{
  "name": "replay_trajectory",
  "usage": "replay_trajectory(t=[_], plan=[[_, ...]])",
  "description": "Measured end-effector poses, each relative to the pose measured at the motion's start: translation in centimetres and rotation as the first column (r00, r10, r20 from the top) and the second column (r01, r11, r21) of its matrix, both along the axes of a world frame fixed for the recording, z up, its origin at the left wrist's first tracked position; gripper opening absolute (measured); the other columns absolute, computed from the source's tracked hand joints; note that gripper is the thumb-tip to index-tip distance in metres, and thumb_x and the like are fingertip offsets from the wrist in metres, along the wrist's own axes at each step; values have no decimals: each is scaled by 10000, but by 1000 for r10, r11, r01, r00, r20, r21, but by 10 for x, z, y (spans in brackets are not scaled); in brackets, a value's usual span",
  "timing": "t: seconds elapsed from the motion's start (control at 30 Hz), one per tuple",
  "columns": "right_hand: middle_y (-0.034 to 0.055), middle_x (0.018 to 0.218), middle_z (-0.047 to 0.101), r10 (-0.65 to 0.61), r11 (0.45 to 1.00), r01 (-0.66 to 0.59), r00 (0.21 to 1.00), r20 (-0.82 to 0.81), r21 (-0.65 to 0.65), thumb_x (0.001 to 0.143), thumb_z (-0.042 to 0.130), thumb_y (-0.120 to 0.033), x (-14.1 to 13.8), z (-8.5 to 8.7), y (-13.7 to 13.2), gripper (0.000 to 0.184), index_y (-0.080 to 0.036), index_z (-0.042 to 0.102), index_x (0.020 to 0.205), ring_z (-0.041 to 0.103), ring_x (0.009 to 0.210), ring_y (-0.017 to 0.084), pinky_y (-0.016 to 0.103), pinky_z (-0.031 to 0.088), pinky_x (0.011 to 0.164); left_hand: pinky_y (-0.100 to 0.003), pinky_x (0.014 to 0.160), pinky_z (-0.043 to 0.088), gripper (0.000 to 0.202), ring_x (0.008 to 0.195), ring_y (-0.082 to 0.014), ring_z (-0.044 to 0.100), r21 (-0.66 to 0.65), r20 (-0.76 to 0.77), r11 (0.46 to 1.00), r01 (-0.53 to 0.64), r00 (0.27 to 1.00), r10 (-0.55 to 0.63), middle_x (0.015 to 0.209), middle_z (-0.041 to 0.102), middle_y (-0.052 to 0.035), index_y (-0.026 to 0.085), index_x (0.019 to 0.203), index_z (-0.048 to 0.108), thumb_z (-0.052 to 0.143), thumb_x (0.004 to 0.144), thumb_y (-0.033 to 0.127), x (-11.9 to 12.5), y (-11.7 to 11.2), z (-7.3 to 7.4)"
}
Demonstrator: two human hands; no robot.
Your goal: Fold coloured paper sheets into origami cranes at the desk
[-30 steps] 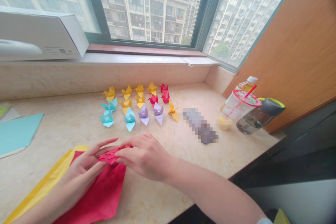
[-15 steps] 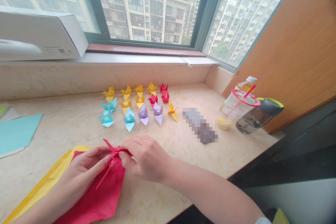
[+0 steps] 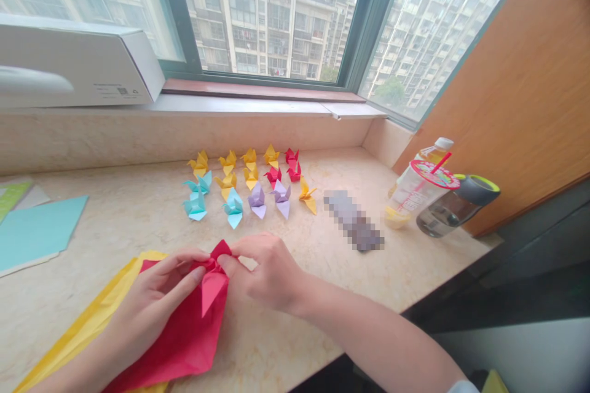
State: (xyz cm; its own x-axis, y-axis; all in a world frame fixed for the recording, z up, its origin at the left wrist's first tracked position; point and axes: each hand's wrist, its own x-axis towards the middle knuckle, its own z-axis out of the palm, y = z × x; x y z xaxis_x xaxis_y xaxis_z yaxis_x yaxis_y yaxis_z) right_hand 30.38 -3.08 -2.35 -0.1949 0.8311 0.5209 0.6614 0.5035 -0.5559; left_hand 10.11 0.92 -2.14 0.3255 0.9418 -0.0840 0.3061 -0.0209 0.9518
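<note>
1. The red paper piece [image 3: 212,270] is small and folded into narrow flaps. One point stands up and one pointed flap hangs down. It is held between the two hands, a little above the bench [image 3: 115,221], close to the near edge.
2. Directly under it, and under the left hand, lies a flat red sheet [image 3: 184,338]. This sheet rests on a yellow sheet [image 3: 87,328], which shows out to the left of the left hand.
3. Beyond both hands, well apart from them, small paper cranes [image 3: 249,187] stand in rows: yellow, red, light blue and lilac.
4. Beyond the right hand and to its right lies a blurred dark object [image 3: 353,221]. Further right is a plastic cup [image 3: 417,193] with a red straw, a bottle [image 3: 433,152] behind it and a dark flask [image 3: 456,206] just beside it.
5. Far to the left of the left hand lies teal paper [image 3: 39,230]. A white box [image 3: 78,67] sits on the window ledge beyond.
6. The left hand [image 3: 154,295] is narrow: thumb and forefinger pinch the left side of the piece, and the wrist rests on the red sheet.
7. The right hand [image 3: 265,273] pinches the right side of the piece, with the other fingers curled in.
</note>
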Motion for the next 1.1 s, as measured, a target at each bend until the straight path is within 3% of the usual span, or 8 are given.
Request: replay_trajectory(t=[0.1,0.2,0.3,0.4,0.53,0.67,0.83,1.1], plan=[[1,743,744,-16,999,10,994,-106,-50,1004,493,-307,1,2,0,302,-183,741,883,663,649,119,237,468,642,-266,734,562,384,866,-241,699,-38,20,998,-57,998,58,935,756,-65,204,947,708,741,737,524,1,-3,4],[-5,693,734,-43,999,42,993,-114,-13,1011,485,-299,3,3,1,338,-175,731,816,654,618,111,249,467,670,-252,646,561,420,775,-212,701,-170,109,982,-81,989,101,985,754,-66,205,1035,679,746,746,502,9,-8,13],[31,926,780,-54,987,63,996,-67,145,1000,513,-281,3,4,2,241,-190,731,949,706,819,133,285,469,811,-260,714,579,566,874,-216,707,-268,303,963,-31,946,115,1099,731,-59,248,1214,598,797,715,428,16,-9,16],[44,1145,743,-79,956,74,997,8,284,979,553,-293,0,4,0,194,-219,711,1064,675,1018,161,326,443,920,-251,726,578,587,838,-193,695,-302,385,953,25,918,98,1029,739,-41,258,1219,596,824,697,397,16,-5,10],[22,1165,731,-59,945,17,991,118,327,970,559,-284,-8,3,-2,178,-237,698,1070,641,1047,175,348,429,930,-257,669,558,324,711,-186,660,-257,303,957,138,951,-56,775,716,-22,186,941,694,808,726,400,6,0,-4],[11,1071,760,-31,949,-9,992,121,317,974,542,-248,-12,1,-3,166,-220,679,1062,670,935,155,347,416,865,-281,725,544,271,767,-190,653,-189,307,969,161,947,-98,814,714,-26,174,865,685,775,764,408,0,1,-11],[3,964,775,-32,960,28,999,12,278,974,531,-216,-13,2,-4,137,-200,666,971,692,861,142,320,415,818,-226,601,482,290,646,-141,578,-139,188,975,176,971,-148,719,668,-2,171,816,665,713,812,457,1,0,-7],[22,854,745,-50,980,61,996,-68,187,982,507,-247,-15,-1,-4,160,-182,651,959,684,816,164,304,437,781,-231,584,470,330,602,-144,553,-59,91,985,160,984,-155,663,651,1,178,752,677,717,768,505,1,0,2]])
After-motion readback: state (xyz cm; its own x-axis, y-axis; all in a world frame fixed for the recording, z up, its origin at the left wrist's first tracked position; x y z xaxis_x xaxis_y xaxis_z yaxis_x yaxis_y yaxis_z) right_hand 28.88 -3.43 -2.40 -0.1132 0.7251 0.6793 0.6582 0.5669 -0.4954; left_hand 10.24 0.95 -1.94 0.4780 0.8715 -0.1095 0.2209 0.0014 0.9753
